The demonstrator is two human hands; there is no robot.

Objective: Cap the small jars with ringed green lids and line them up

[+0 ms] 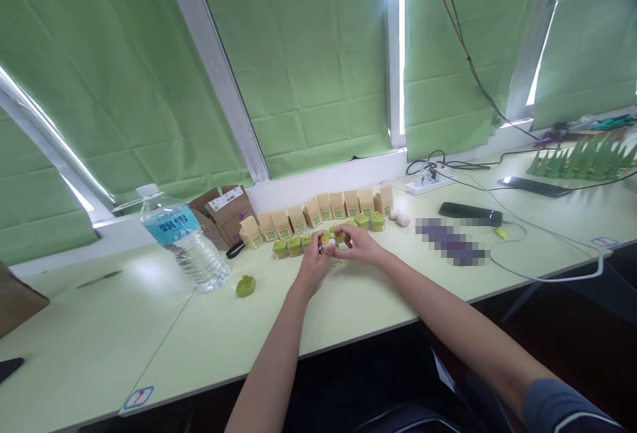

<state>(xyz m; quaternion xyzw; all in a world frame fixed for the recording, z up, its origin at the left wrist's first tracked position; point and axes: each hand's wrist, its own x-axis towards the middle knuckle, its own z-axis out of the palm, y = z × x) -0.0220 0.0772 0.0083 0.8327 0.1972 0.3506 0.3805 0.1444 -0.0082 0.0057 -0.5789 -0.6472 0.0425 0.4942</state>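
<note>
Above the table, my left hand (311, 264) is closed on a small clear box (328, 243) with green and yellow on it; something pinkish shows at its lower side. My right hand (362, 247) has its fingers curled round the box's right side, and the fingertips are partly hidden. Similar small green-lidded boxes (294, 246) stand in a row just behind my hands, with another box (377, 222) at the right end. To the left of my hands lies a loose olive-green lid-like piece (245, 286).
Small kraft paper bags (313, 212) line up behind the boxes. A large water bottle (184, 237) and a cardboard box (223, 214) stand left. Pale round pieces (399, 218), a black phone (470, 213), a power strip (428, 181) and a white cable (552, 280) lie right.
</note>
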